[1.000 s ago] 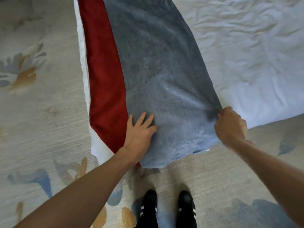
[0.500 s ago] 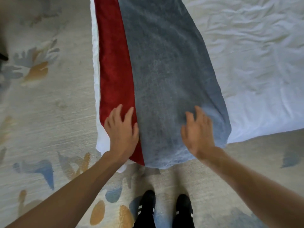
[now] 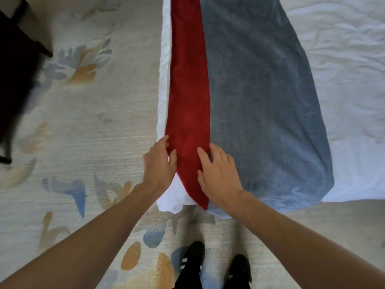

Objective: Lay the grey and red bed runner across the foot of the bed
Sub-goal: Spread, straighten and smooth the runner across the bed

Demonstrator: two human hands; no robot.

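Note:
The bed runner [image 3: 260, 97] lies along the edge of the white bed [image 3: 343, 69], its wide grey band on the right and a narrow red band on the left. Its near end hangs over the bed's corner. My left hand [image 3: 159, 164] rests at the red band's left edge, fingers curled against the fabric where it meets the white sheet. My right hand [image 3: 216, 176] lies flat, fingers apart, over the seam between red and grey. Neither hand visibly pinches the cloth.
Pale carpet with blue and orange floral patches [image 3: 79, 65] covers the floor to the left and below. Dark furniture [image 3: 14, 65] stands at the far left. My black shoes [image 3: 191, 265] are near the bed's corner.
My right hand let go of the grey corner, then slid left to the red-grey seam. My left hand moved left to the red band's outer edge. The view shifted left.

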